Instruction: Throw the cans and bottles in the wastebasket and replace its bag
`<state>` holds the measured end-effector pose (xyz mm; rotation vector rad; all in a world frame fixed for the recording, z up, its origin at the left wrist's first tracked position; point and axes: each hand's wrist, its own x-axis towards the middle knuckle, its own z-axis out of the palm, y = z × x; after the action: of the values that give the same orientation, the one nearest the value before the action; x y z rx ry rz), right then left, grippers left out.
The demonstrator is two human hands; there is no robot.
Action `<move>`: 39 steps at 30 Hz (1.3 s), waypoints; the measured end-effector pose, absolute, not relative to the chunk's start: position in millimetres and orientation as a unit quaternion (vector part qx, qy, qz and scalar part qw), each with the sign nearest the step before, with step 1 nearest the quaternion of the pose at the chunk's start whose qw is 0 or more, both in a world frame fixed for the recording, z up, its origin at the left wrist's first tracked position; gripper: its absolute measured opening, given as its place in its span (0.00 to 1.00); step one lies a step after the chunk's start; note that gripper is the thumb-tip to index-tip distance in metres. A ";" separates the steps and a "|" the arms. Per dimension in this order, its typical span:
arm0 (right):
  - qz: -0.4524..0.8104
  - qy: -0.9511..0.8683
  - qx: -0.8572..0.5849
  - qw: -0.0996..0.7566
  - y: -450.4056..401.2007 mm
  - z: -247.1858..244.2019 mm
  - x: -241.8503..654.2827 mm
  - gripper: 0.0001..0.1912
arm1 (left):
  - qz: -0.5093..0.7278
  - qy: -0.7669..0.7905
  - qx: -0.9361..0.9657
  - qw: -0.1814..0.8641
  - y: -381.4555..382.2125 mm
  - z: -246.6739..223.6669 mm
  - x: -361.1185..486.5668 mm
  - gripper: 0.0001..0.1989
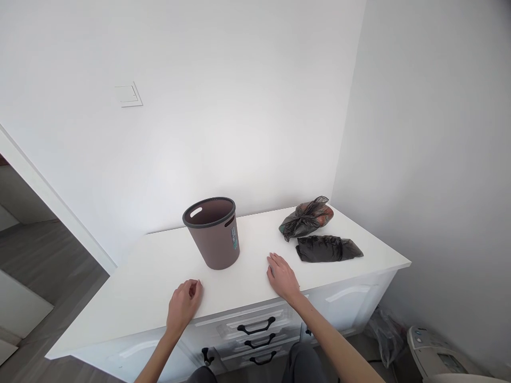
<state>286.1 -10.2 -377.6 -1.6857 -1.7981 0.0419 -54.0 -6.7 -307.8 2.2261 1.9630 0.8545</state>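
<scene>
A brown trash can [217,242] with a dark rim and oval handle holes stands upright on the white cabinet top [136,290]. My left hand [184,306] rests in front of it near the cabinet's front edge, fingers curled in and nothing seen in them. Flat on the surface to the right of the can lies my right hand [282,276], its fingers stretched out and holding nothing. Just beyond that hand is a folded black plastic bag [325,249]. Behind it sits a tied black bag [305,218] with orange and green contents showing through.
White walls meet at a corner behind the cabinet, with a light switch [128,94] at upper left. Black drawer handles [257,325] stick out in front. On the floor at right are a clear plastic bag [386,335] and a pale appliance [443,354]. A doorway opens at left.
</scene>
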 end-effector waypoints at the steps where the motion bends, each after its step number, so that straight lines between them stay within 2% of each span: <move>1: 0.015 -0.688 -0.645 0.333 -10.1 -377.7 285.9 0.24 | 0.279 0.634 0.721 0.027 -6.4 -308.3 -54.7 0.19; 14: 0.015 -0.680 -0.641 0.355 -11.1 -376.9 281.6 0.25 | 0.347 0.591 0.726 0.056 -1.4 -295.7 -64.5 0.22; 17: 0.012 -0.680 -0.639 0.359 -9.9 -378.5 281.2 0.25 | 0.412 0.584 0.699 0.009 6.5 -270.1 -60.5 0.24; 20: 0.007 -0.681 -0.637 0.360 -9.1 -378.5 280.5 0.25 | 0.458 0.540 0.701 -0.087 13.0 -229.6 -46.5 0.27; 24: 0.004 -0.680 -0.639 0.359 -8.7 -377.9 279.9 0.25 | 0.406 0.463 0.771 -0.162 26.7 -171.1 -21.6 0.27; 28: 0.005 -0.679 -0.640 0.360 -8.6 -376.6 279.7 0.25 | 0.300 0.405 0.853 -0.134 53.7 -133.6 -4.9 0.18; 32: 0.009 -0.681 -0.642 0.353 -9.3 -374.1 279.2 0.25 | 0.248 0.388 0.886 -0.059 67.9 -122.8 7.4 0.20; 39: -0.029 -0.703 -0.624 0.340 -15.5 -374.0 292.0 0.23 | 0.232 0.400 0.886 -0.040 26.9 -128.4 45.1 0.21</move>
<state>292.0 -15.5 -374.0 -1.6241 -1.8291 -0.0747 45.1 26.9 -128.4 2.8558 1.2885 0.7472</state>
